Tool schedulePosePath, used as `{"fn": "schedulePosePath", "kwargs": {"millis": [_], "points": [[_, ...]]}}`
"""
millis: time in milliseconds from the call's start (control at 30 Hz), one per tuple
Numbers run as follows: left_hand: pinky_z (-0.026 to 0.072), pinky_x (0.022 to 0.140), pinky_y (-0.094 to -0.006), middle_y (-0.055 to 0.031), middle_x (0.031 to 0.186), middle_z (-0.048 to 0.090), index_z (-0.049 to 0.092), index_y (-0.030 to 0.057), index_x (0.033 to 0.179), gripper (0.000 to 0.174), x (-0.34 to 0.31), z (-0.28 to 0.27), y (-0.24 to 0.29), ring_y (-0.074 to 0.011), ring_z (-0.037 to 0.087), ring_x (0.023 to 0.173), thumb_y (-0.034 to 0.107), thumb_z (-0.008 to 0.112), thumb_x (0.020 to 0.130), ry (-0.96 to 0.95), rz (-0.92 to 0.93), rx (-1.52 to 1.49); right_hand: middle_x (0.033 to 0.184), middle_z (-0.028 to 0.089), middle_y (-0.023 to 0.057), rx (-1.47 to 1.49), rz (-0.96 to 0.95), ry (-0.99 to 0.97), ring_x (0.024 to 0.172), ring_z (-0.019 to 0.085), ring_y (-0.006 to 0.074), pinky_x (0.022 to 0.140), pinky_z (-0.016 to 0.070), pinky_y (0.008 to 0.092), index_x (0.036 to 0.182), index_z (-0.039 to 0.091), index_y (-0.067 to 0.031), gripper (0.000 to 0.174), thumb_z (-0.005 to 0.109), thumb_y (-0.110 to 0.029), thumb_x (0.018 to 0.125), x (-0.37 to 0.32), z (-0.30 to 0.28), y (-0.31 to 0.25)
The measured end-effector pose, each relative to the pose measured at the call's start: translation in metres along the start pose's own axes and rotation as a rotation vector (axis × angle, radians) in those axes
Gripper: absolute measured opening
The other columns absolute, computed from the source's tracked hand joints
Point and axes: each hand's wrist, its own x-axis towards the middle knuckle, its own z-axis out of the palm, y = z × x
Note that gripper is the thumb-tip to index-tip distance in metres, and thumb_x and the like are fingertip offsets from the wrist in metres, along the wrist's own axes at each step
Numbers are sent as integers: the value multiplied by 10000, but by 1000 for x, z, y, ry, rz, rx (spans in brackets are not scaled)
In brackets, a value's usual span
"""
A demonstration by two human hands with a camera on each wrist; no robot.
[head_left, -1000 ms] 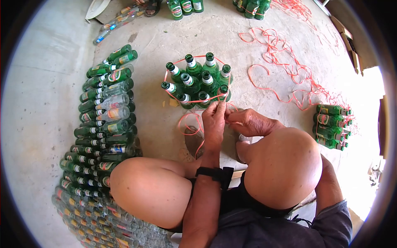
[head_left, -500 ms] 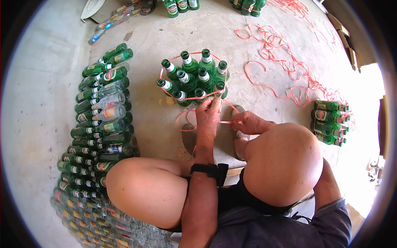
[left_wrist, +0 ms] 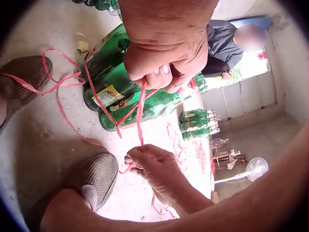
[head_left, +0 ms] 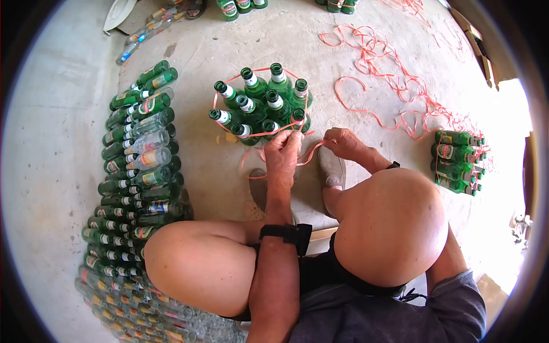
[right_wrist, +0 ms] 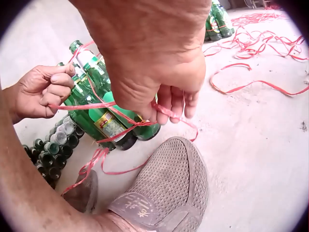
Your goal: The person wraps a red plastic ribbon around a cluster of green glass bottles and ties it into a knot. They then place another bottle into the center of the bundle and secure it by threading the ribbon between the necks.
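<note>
In the head view, several upright green glass bottles point(head_left: 274, 104) stand bunched on the concrete floor, with red plastic twine point(head_left: 214, 100) looped round their necks. My left hand point(head_left: 283, 150) pinches the twine beside the near-right bottle, its fingers curled. To the right, my right hand point(head_left: 346, 143) holds another length of twine between thumb and fingers. A slightly slack stretch of twine point(right_wrist: 82, 107) runs between both hands in the right wrist view. Lower down, another band point(left_wrist: 117, 125) crosses the bottles' sides in the left wrist view.
Bottles lie stacked along the wall point(head_left: 143, 177) at left. A tied bundle of bottles point(head_left: 457, 163) lies at right, below tangled twine point(head_left: 394, 74). My shoe point(right_wrist: 169, 179) stands close under the right hand. Another person point(left_wrist: 224, 46) sits beyond the bottles.
My right hand has moved away from the left, rightward and forward, drawing the twine out between them. My left hand stays by the near-right bottle, gripping twine.
</note>
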Motion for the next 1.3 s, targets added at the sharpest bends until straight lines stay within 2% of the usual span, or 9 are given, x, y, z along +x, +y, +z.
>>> {"fn": "schedulePosePath", "kwargs": {"millis": [167, 267, 400, 600, 633, 733, 833, 967, 1300], "points": [[334, 548, -224, 69, 734, 561, 729, 4, 907, 148, 4, 1, -5, -14, 445, 636, 84, 691, 1026, 41, 66, 7, 923, 738, 51, 926, 417, -561, 906, 695, 125, 791, 560, 342, 1112, 757, -12, 252, 721, -218, 971, -8, 9, -45], [347, 549, -242, 72, 740, 574, 711, -4, 898, 156, 1, 1, 0, -26, 441, 635, 80, 689, 1027, 52, 143, 155, 945, 751, 86, 615, 224, -732, 939, 714, 182, 840, 570, 357, 1151, 757, -12, 328, 742, -272, 951, -24, 12, -83], [365, 547, -267, 54, 696, 537, 699, -10, 912, 145, 5, -2, -8, -46, 441, 622, 68, 669, 1030, 90, 338, 333, 1071, 758, 107, -88, -135, -394, 1018, 716, 250, 924, 574, 399, 1180, 764, -46, 394, 822, -316, 901, -27, -1, -80], [491, 603, -372, -119, 719, 659, 703, 8, 954, 84, -1, 8, -11, -223, 594, 602, 82, 699, 994, 304, 492, 606, 1066, 739, 135, 22, 16, -357, 1000, 706, 197, 830, 571, 365, 1097, 762, -22, 182, 756, -94, 929, 0, -81, -124], [525, 636, -426, -176, 782, 701, 720, 28, 972, 77, -2, 15, -8, -344, 663, 656, 103, 703, 982, 387, 566, 595, 1043, 733, 146, 43, -83, -219, 982, 711, 232, 827, 575, 376, 1077, 761, -21, 165, 728, -71, 923, 0, -90, -139], [544, 648, -409, -163, 788, 724, 743, 16, 973, 118, -7, 16, -8, -274, 686, 667, 126, 706, 989, 495, 563, 743, 988, 713, 164, 35, -396, 99, 936, 713, 321, 816, 582, 413, 1042, 754, -16, 172, 671, -7, 892, 14, -99, -180], [561, 654, -450, -184, 829, 741, 748, 35, 968, 116, -11, 18, -10, -363, 722, 726, 140, 702, 980, 597, 594, 859, 950, 678, 128, -121, -674, 170, 933, 680, 357, 791, 577, 461, 1009, 730, -25, 233, 672, 49, 796, 48, -98, -188], [561, 636, -464, -168, 829, 754, 758, 56, 980, 112, -13, 25, -10, -372, 739, 734, 149, 696, 983, 671, 584, 862, 838, 638, 57, -555, -673, 29, 926, 650, 299, 764, 581, 442, 811, 660, -65, 89, 694, 11, 782, 74, -85, -187], [566, 614, -426, -135, 792, 761, 769, 61, 972, 106, -9, 27, -14, -329, 743, 683, 149, 710, 977, 785, 552, 822, 792, 712, 74, -864, -335, -323, 861, 725, 321, 696, 569, 462, 787, 712, -97, 55, 673, -58, 793, 96, -77, -214]]}}
